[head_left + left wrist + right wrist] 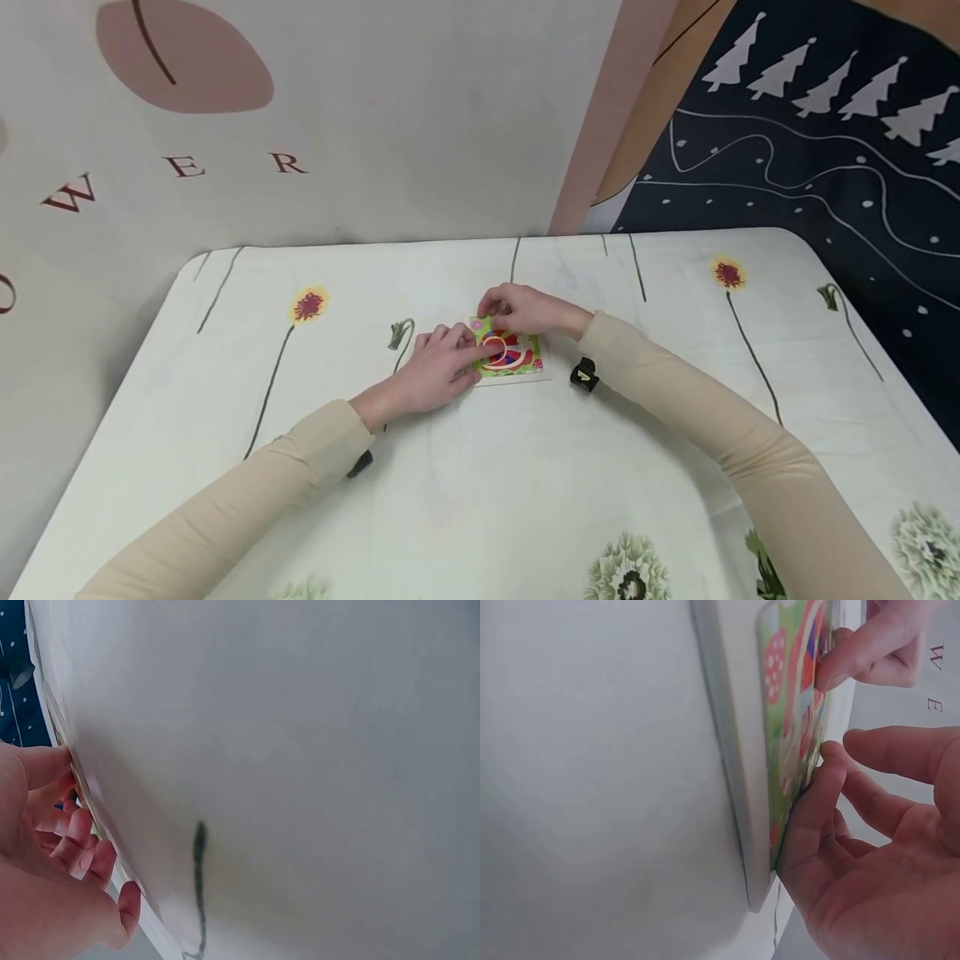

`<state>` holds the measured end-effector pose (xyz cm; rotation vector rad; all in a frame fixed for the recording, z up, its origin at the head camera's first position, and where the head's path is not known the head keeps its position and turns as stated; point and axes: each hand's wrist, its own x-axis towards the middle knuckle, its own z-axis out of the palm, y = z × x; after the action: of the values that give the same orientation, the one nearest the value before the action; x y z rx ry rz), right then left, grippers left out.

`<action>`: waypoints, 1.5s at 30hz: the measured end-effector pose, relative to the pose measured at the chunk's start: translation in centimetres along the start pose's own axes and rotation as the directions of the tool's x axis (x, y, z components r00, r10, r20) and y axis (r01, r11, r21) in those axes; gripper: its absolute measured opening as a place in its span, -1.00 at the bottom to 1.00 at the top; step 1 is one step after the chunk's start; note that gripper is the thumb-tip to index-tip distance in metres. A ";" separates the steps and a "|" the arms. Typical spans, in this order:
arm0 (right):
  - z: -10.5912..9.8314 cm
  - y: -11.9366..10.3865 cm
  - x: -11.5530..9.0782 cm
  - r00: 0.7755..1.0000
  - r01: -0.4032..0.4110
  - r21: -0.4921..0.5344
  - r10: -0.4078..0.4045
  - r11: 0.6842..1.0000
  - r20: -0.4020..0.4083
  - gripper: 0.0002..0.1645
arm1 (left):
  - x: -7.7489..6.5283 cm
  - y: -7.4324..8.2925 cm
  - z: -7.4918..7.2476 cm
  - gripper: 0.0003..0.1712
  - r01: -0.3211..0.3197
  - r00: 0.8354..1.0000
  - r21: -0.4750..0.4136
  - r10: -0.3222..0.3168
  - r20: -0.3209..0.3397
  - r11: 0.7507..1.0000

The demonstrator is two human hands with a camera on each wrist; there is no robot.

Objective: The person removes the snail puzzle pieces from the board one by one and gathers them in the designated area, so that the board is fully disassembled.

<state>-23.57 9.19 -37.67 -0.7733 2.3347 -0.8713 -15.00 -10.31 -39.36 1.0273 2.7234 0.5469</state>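
In the head view a small picture puzzle (514,360), bright green with a red and blue snail-like shape, lies in a pale tray (546,379) on the table. My left hand (438,367) comes from the left, its index finger stretched onto the picture and its other fingers bent beside the tray. At the far left corner my right hand (528,308) has its thumb and fingertips bent down close together. The right wrist view shows these fingertips against the picture (774,761); I cannot tell whether they pinch a piece. The left wrist view shows fingers (75,840) along the tray's edge.
A white cloth (465,500) printed with flowers covers the table. Behind it hangs a pale wall cloth (420,125) with letters, and a dark cloth (787,167) with trees at right. A black strap (584,374) sits below my right cuff.
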 end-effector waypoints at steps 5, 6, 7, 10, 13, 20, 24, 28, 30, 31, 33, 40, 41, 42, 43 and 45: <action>-0.1 0.1 -0.1 1.000 0.008 0.019 -0.008 1.000 0.021 -0.71 | 0.0 0.1 0.0 -0.48 0.001 1.000 -0.006 -0.001 0.002 1.000; -0.1 0.1 -0.1 1.000 0.009 0.027 -0.009 1.000 0.022 -0.71 | 0.0 0.1 0.0 -0.48 0.000 1.000 -0.011 0.000 0.004 1.000; -0.1 0.1 -0.1 1.000 0.007 0.035 -0.008 0.999 0.023 -0.71 | 0.0 0.0 0.0 -0.48 0.000 1.000 -0.015 0.001 0.007 1.000; -0.1 0.1 -0.2 1.000 -0.001 0.073 -0.001 0.997 0.024 -0.70 | 0.1 0.0 0.0 -0.47 -0.001 1.000 -0.038 0.002 0.015 0.999; -0.1 0.1 -0.4 1.000 -0.011 0.110 0.009 0.994 0.022 -0.70 | 0.1 -0.1 -0.1 -0.47 0.002 1.000 -0.057 0.000 0.023 0.998; 0.0 0.4 -0.3 1.000 -0.011 0.158 0.015 0.987 -0.025 -0.73 | 0.2 -0.2 -0.2 -0.47 0.013 0.999 -0.080 -0.010 0.037 0.997; 0.1 0.7 -0.3 0.998 0.007 0.175 0.003 0.985 -0.058 -0.73 | 0.2 -0.1 -0.3 -0.46 0.017 0.999 -0.084 -0.014 0.043 0.996; 0.1 1.0 -0.2 0.996 0.025 0.180 -0.010 0.983 -0.084 -0.73 | 0.2 -0.1 -0.3 -0.46 0.013 0.999 -0.083 -0.010 0.042 0.996; 0.1 1.1 -0.2 0.995 0.029 0.187 -0.012 0.982 -0.095 -0.75 | 0.2 -0.1 -0.3 -0.46 0.008 0.999 -0.082 -0.004 0.038 0.997; 0.0 1.1 -0.2 0.995 0.028 0.196 -0.008 0.980 -0.099 -0.76 | 0.2 -0.1 -0.3 -0.46 0.006 0.999 -0.083 -0.003 0.037 0.997; 0.0 1.1 -0.2 0.995 0.029 0.217 -0.006 0.976 -0.103 -0.79 | 0.2 -0.1 -0.3 -0.46 0.002 0.999 -0.083 0.001 0.035 0.997; 0.0 0.9 -0.6 0.993 0.045 0.262 -0.014 0.964 -0.118 -0.85 | 0.2 -0.2 -0.2 -0.45 0.004 0.999 -0.085 -0.001 0.033 0.996; 0.0 1.0 -0.6 0.992 0.048 0.264 -0.016 0.963 -0.122 -0.85 | 0.2 -0.2 -0.1 -0.45 0.005 0.999 -0.085 -0.002 0.033 0.996; 0.0 1.0 -0.7 0.992 0.051 0.270 -0.017 0.962 -0.125 -0.85 | 0.2 -0.3 -0.1 -0.45 0.006 0.999 -0.085 -0.003 0.034 0.996; 0.1 1.0 -0.7 0.992 0.053 0.275 -0.019 0.960 -0.128 -0.84 | 0.2 -0.3 -0.1 -0.45 0.006 0.999 -0.087 -0.003 0.033 0.996; 0.1 1.0 -0.8 0.991 0.058 0.290 -0.019 0.955 -0.134 -0.84 | 0.2 -0.3 -0.1 -0.46 0.009 0.999 -0.090 -0.006 0.035 0.996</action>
<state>-23.29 10.35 -38.25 -0.6540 2.2330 -1.2852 -15.31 -10.41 -39.35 0.9949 2.6455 0.6386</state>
